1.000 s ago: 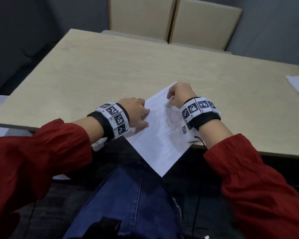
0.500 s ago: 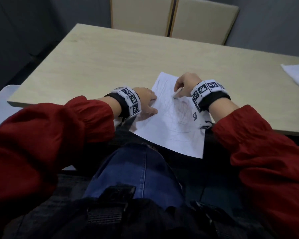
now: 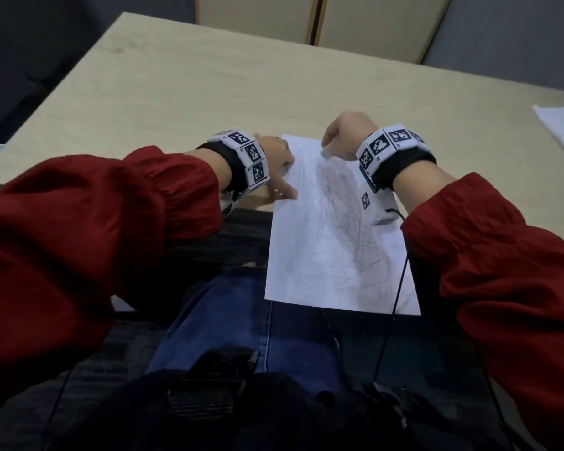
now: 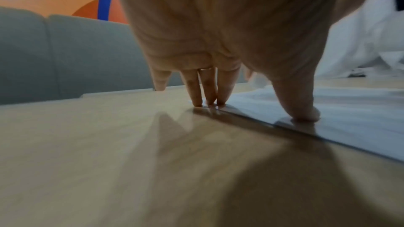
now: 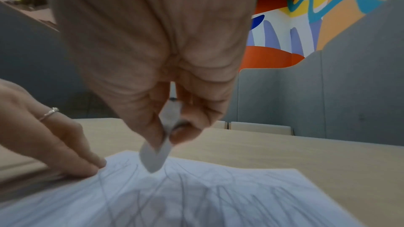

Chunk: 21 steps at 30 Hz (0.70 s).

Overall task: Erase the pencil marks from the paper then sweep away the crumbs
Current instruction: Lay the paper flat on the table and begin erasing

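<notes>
Your left hand (image 3: pixel 275 154) is flat-fingered on the paper (image 3: pixel 336 242), fingers (image 4: pixel 208 91) straight and the thumb pressing the near-left edge, so it pins the sheet and grips nothing. Your right hand (image 3: pixel 345 135) is curled round the eraser (image 5: pixel 154 156), pinching it between thumb and fingertips, its pale tip pointing down at the far end of the sheet. From the right wrist view the tip looks to be just above or barely touching the paper; you can't tell which from here. The paper lies on the counter (image 3: pixel 209 86) with its long axis running from you outward, and its near end hangs off the counter edge over your lap. That's the relation to watch: the scribbles (image 3: pixel 349 222) run down the middle of the sheet, from just under the eraser back toward you, so the marks lie on your side of the right hand, and the stroke would have to come toward your body along that long axis. The right hand is the nearer one to the marks; the left sits off to the side at the edge. The marks look dark and plentiful, so by my reading the erasing has hardly begun and the crumb sweep is a long way off. Mind the overhang: rubbing there has no counter beneath it and the sheet may buckle.
</notes>
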Each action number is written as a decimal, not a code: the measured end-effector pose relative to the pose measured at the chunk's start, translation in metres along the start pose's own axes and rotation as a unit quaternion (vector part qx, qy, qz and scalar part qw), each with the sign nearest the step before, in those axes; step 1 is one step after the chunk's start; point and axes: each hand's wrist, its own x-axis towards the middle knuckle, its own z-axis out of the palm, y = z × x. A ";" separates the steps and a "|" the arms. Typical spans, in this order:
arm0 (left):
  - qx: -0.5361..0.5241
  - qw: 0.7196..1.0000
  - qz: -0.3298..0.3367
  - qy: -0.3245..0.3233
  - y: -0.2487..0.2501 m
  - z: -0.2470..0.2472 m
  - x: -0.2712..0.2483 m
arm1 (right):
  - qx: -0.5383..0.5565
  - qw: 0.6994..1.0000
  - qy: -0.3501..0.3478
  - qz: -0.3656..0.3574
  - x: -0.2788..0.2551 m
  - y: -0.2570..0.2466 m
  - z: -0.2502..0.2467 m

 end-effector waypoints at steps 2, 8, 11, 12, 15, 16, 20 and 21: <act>0.014 0.999 0.011 0.028 0.000 0.003 -0.001 | 0.011 0.999 0.029 -0.021 0.007 -0.010 0.001; -0.002 0.999 -0.030 -0.009 -0.005 0.005 -0.004 | 0.001 0.998 0.010 -0.060 0.020 -0.026 0.014; 0.039 0.999 -0.020 -0.001 -0.006 0.001 -0.007 | 0.013 0.997 0.019 -0.068 0.023 -0.024 0.017; 0.050 0.999 -0.020 -0.002 -0.006 0.000 -0.007 | 0.011 0.997 0.019 -0.068 0.024 -0.023 0.018; 0.072 0.997 -0.016 -0.005 -0.006 -0.002 -0.007 | -0.014 0.996 -0.006 -0.092 0.023 -0.024 0.020; 0.073 0.997 -0.013 -0.007 -0.005 -0.003 -0.008 | -0.030 0.994 -0.021 -0.106 0.022 -0.027 0.020; 0.078 0.997 -0.004 -0.009 -0.002 -0.007 -0.010 | -0.062 0.992 -0.013 -0.111 0.027 -0.037 0.020; 0.072 0.997 -0.009 -0.006 -0.002 -0.007 -0.010 | -0.060 0.993 -0.007 -0.103 0.029 -0.037 0.021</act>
